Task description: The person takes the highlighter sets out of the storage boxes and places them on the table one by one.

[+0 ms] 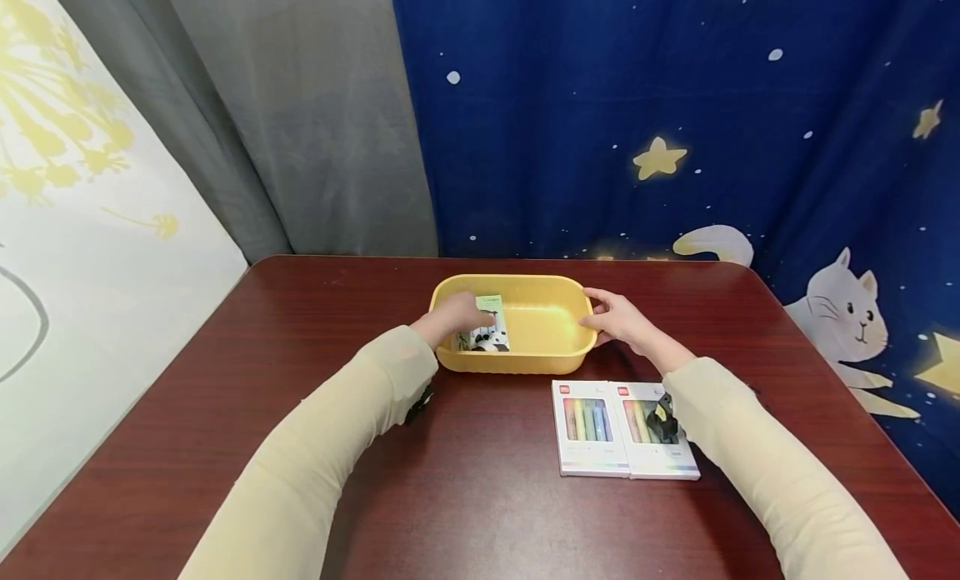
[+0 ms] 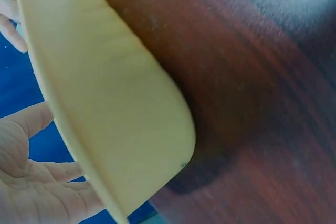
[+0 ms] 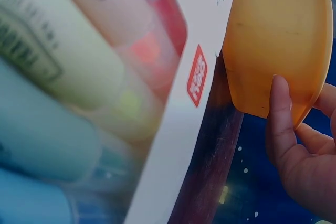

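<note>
A yellow plastic basin (image 1: 543, 362) sits toward the back of the table. My left hand (image 1: 453, 315) reaches over its left end and holds a small panda-printed pack (image 1: 491, 340) inside, the thumb across the printed face. In the left wrist view, the fingertips of the left hand (image 2: 37, 182) are hidden behind the basin's wall (image 2: 121, 98). At the right end, my right hand (image 1: 617, 320) grips the rim. The right wrist view shows one finger of the right hand (image 3: 310, 156) along the outside of the yellow wall (image 3: 278, 35) and others behind the rim.
Two white boxes of coloured markers, a left one (image 1: 592, 459) and a right one (image 1: 663, 463), lie side by side in front of the basin, partly under my right wrist. The dark red table (image 1: 337, 313) ends at grey and blue star-patterned curtains (image 1: 540, 130).
</note>
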The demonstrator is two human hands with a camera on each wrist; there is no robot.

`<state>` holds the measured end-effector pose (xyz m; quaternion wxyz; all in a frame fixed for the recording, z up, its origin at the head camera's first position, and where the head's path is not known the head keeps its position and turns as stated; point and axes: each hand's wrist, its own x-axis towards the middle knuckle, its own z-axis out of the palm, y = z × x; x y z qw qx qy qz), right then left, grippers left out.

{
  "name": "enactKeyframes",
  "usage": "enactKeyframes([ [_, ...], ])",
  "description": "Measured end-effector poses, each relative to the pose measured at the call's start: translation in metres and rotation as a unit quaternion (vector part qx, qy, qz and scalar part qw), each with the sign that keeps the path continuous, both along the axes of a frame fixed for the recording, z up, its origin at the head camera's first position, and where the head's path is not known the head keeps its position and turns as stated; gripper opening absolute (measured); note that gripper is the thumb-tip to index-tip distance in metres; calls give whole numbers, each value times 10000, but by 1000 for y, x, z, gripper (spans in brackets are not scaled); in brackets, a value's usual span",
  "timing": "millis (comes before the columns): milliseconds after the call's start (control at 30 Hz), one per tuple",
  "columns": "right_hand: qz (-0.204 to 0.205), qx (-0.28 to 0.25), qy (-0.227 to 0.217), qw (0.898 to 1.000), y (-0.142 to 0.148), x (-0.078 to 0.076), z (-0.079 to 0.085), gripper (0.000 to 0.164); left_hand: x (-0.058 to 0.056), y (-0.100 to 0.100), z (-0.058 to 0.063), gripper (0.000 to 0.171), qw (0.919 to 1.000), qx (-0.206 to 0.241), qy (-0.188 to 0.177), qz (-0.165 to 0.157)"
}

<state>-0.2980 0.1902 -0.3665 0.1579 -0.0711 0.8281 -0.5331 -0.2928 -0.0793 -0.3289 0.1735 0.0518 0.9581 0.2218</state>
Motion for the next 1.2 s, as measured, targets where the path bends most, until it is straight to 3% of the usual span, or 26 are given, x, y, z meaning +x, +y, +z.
enactKeyframes([
  [100,-19,-15,-27,10000,0,-1,-1,67,1,2,-5,59,9999,-73,-68,30],
  [367,-37,-38,-53,10000,0,-1,-1,68,1,6,-13,82,9989,-2,-262,377],
  [667,-78,-5,-96,9999,-1,1,2,70,2,11,-16,79,9981,-38,-231,575],
  [1033,-89,-73,-69,9999,0,-2,-1,68,4,22,-20,80,9949,-829,136,559],
  [1200,-117,-63,-81,9999,-2,-1,0,68,3,25,-22,81,9911,-1117,128,718],
])
